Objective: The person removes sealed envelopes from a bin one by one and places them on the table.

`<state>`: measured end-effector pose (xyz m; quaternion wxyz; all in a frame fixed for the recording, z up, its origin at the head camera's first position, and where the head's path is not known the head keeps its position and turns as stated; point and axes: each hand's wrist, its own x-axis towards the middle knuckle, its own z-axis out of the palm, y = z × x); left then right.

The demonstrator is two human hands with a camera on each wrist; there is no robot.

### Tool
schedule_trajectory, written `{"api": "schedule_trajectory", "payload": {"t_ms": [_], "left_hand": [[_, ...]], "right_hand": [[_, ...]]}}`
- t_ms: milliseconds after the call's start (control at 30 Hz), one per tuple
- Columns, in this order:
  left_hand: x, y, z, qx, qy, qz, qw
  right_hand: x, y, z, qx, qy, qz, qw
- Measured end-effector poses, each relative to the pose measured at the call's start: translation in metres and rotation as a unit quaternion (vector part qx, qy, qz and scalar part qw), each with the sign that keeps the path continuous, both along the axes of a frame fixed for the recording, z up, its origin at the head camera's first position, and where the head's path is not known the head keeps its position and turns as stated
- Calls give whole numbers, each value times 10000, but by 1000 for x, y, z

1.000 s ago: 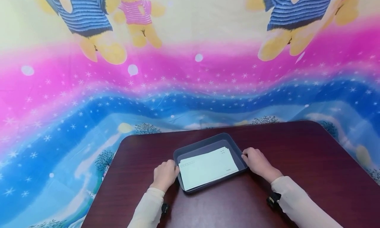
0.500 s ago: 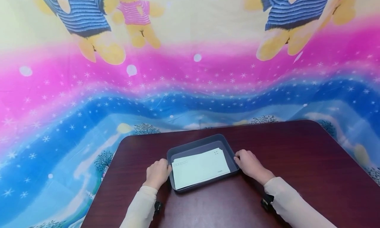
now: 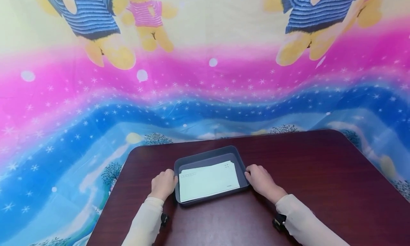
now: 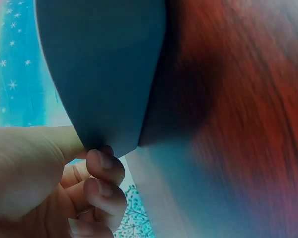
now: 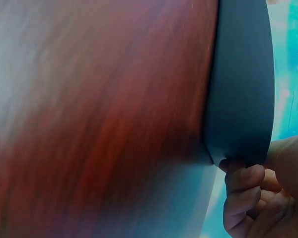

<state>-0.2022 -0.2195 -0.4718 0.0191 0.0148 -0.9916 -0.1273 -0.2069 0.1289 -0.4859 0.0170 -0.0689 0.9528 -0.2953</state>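
A dark grey rectangular tray (image 3: 209, 158) sits at a slight angle on the table. In it lies a stack of pale envelopes (image 3: 208, 182), a little uneven at the edges, with small printed squares on the top one. My left hand (image 3: 162, 185) grips the tray's left end, thumb over the rim and fingers curled below, as the left wrist view shows. At the opposite end my right hand (image 3: 262, 182) pinches the rim the same way. In the right wrist view the tray's outer wall (image 5: 241, 84) stands close over the wood, with curled fingers (image 5: 243, 178) at its corner.
The dark red-brown table (image 3: 320, 167) has rounded far corners and extends well to the right of the tray. Behind it hangs a patterned cloth (image 3: 198, 79) with bears and snowflakes. Black wrist cameras (image 3: 279, 222) sit under both pale sleeves (image 3: 144, 217).
Both hands have moved left with the tray and the envelopes in it, and the tray's right end has come slightly nearer. The grip at each end stays the same.
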Motion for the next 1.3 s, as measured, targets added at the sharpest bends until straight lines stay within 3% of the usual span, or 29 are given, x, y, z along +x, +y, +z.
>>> {"api": "schedule_trajectory", "payload": {"t_ms": [900, 1300], "left_hand": [[-13, -33, 5, -163, -185, 153, 9996], [-21, -40, 3, -178, -154, 121, 9996]], "right_hand": [[19, -45, -3, 531, 472, -250, 9972], [15, -52, -2, 539, 426, -279, 9972]]}}
